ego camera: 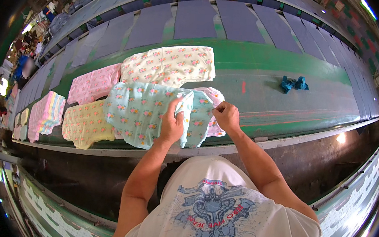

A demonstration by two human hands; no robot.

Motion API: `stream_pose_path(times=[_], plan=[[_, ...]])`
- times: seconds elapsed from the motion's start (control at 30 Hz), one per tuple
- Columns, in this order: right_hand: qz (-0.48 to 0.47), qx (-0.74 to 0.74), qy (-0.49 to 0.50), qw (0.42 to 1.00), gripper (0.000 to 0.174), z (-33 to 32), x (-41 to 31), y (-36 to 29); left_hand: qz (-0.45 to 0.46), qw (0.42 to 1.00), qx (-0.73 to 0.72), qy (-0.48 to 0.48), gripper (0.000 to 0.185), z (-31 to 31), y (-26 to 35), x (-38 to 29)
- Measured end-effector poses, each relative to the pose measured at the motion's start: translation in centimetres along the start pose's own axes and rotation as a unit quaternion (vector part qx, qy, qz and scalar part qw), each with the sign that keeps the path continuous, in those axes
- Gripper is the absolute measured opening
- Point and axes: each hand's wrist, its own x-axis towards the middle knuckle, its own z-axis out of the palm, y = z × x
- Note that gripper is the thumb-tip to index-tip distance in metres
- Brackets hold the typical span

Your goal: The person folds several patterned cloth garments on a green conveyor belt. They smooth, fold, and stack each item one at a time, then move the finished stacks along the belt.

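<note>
My left hand [173, 124] grips the folded-over edge of light blue floral fabric [139, 114], its thumb and fingers around several layers. At the right edge of that fabric, my right hand [225, 116] has its thumb and fingertips pinched together; whether cloth is between them is unclear. Pink floral fabric [216, 129] shows under the blue pieces. Cream floral fabric [170, 65] lies just beyond, with a pink floral piece [93, 82] and a yellow floral piece [89, 122] to the left.
A stack of multicoloured fabric pieces [46, 115] lies farther left on the long green table [281, 60]. A crumpled teal cloth [294, 84] rests at the right. Dark grey-blue panels [195, 20] line the table's far side. The pale table edge [288, 138] runs before me.
</note>
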Motion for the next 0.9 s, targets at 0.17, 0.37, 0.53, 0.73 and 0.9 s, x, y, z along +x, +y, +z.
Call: stream_pose_path(times=[0.17,0.37,0.53,0.73,0.9], plan=[[0.06,0.18,-0.118,0.975,0.017,-0.6,-0.2,-1.9,-0.024,0.99,0.072,-0.118,0.015,-0.5,-0.4,-0.4],[0.053,0.243,-0.213,0.945,0.024,0.8,0.2,-5.3,-0.045,0.987,0.131,-0.086,0.019,0.8,0.5,-0.1],[-0.029,0.094,-0.177,0.979,0.049,1.2,-0.2,-2.2,-0.231,0.962,-0.146,0.012,0.018,-1.6,-0.2,0.7],[-0.096,-0.037,-0.164,0.981,0.064,0.5,-2.3,-2.2,-0.177,0.954,-0.178,0.161,0.02,-7.8,0.1,2.4],[-0.115,0.03,-0.216,0.969,0.078,-0.6,-3.2,-4.0,-0.087,0.981,-0.115,0.127,0.018,-11.8,4.6,4.2]])
